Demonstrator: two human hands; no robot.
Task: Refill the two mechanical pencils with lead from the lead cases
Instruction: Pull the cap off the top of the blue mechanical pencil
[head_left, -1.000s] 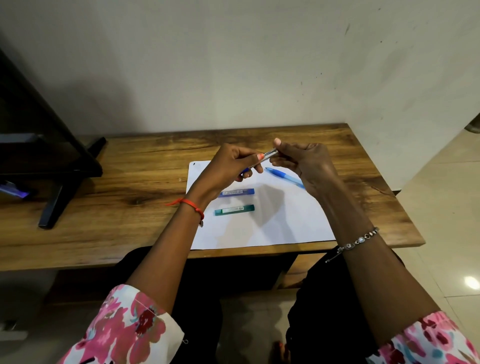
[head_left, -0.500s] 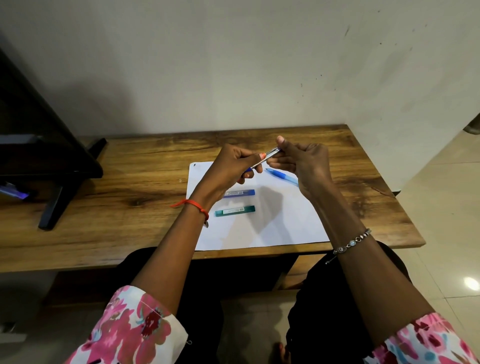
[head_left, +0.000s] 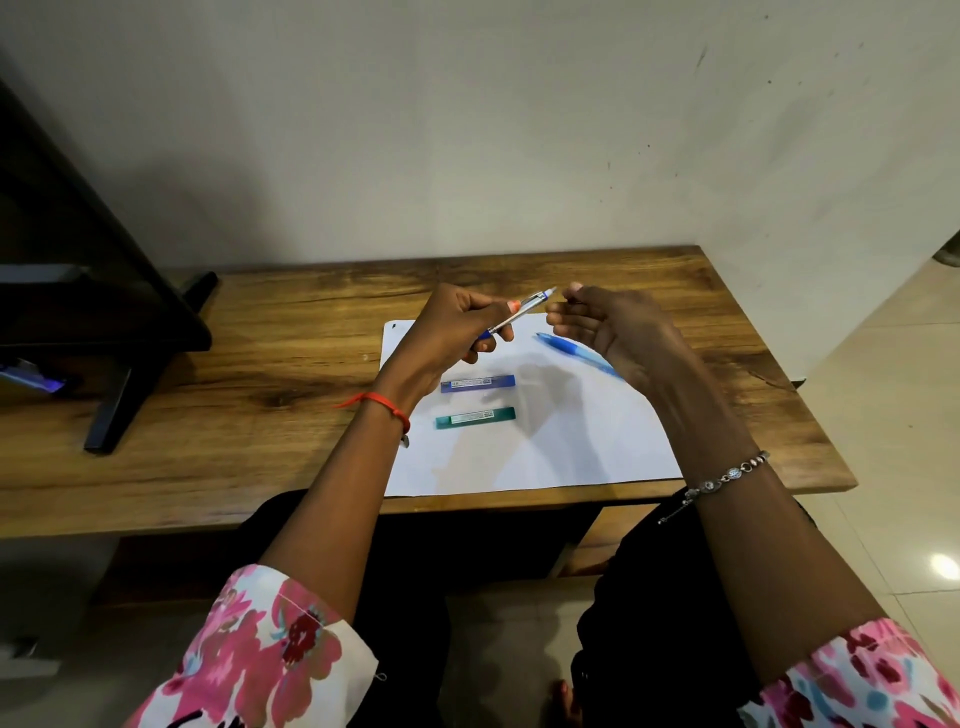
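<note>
My left hand (head_left: 452, 332) grips a silver and blue mechanical pencil (head_left: 524, 310) above the white paper (head_left: 545, 457), its top end pointing up and right. My right hand (head_left: 618, 332) hovers just right of that end, a small gap apart. Its fingers are curled and thumb and forefinger are pinched together; the small cap between them is mostly hidden. A second, light blue pencil (head_left: 571, 351) lies on the paper, partly under my right hand. A blue lead case (head_left: 478, 383) and a green lead case (head_left: 475, 417) lie side by side mid-paper.
The paper lies on a wooden table (head_left: 260, 374) against a pale wall. A black monitor stand (head_left: 130, 364) occupies the table's left end. The table's right edge drops to a tiled floor (head_left: 893, 415).
My right hand was on the pencil's top end; it has now pulled away to the right, leaving a gap. My left hand keeps its hold on the pencil.
</note>
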